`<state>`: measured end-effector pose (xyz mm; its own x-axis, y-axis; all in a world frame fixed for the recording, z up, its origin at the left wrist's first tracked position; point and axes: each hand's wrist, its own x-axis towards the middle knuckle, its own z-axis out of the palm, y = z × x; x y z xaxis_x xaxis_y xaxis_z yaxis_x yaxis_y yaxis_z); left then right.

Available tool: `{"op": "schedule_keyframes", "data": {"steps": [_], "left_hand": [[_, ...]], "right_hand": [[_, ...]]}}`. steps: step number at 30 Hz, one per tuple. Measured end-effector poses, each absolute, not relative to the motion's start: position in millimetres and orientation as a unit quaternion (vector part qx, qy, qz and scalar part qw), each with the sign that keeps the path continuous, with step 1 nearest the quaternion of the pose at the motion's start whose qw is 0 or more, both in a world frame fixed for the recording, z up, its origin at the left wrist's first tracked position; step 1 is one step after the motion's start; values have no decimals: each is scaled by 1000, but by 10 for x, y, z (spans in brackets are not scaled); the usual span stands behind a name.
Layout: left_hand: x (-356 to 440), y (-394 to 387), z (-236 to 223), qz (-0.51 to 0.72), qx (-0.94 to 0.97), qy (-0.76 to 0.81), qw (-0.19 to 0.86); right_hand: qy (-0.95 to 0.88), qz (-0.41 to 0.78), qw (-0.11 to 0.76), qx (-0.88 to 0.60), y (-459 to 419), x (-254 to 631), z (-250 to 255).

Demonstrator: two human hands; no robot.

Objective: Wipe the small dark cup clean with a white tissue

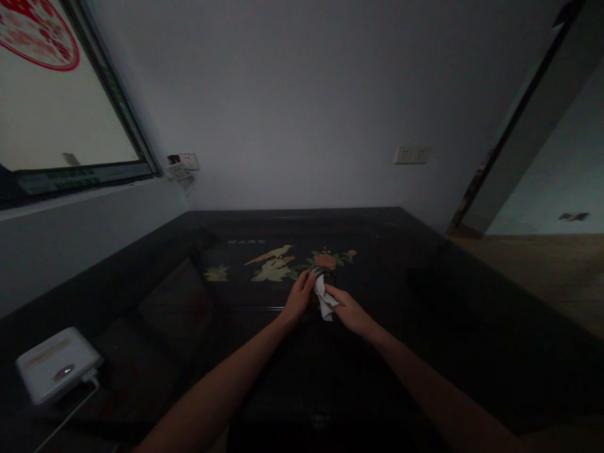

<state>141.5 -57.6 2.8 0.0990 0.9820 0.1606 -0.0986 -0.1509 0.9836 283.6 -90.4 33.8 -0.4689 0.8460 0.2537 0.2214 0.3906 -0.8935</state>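
Observation:
Both hands meet over the middle of a dark, glossy table (264,340). In my right hand (352,310) is a crumpled white tissue (325,299), pinched between the fingers and hanging down a little. The tissue lies against a small dark, rounded object (324,272) whose kind I cannot make out in the dim light. My left hand (299,296) is closed around the left side of that object. Its lower part is hidden by the hands and the tissue.
A white box-shaped device (59,362) with a white cable (70,412) sits at the table's left. Bird and flower pictures (274,263) decorate the tabletop. Behind stands a wall with sockets (411,155); a window (66,94) is at left.

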Motion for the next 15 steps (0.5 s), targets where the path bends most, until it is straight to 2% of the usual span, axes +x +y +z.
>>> {"op": "schedule_keyframes", "data": {"steps": [2, 5, 15], "left_hand": [[1412, -567, 6, 532, 551, 409, 495], [1409, -551, -14, 535, 562, 407, 483], [1414, -532, 16, 540, 565, 413, 467]], "right_hand": [[-707, 464, 402, -352, -882, 2820, 309], [-700, 462, 411, -356, -880, 2810, 278], [-848, 189, 252, -428, -968, 2886, 365]]}}
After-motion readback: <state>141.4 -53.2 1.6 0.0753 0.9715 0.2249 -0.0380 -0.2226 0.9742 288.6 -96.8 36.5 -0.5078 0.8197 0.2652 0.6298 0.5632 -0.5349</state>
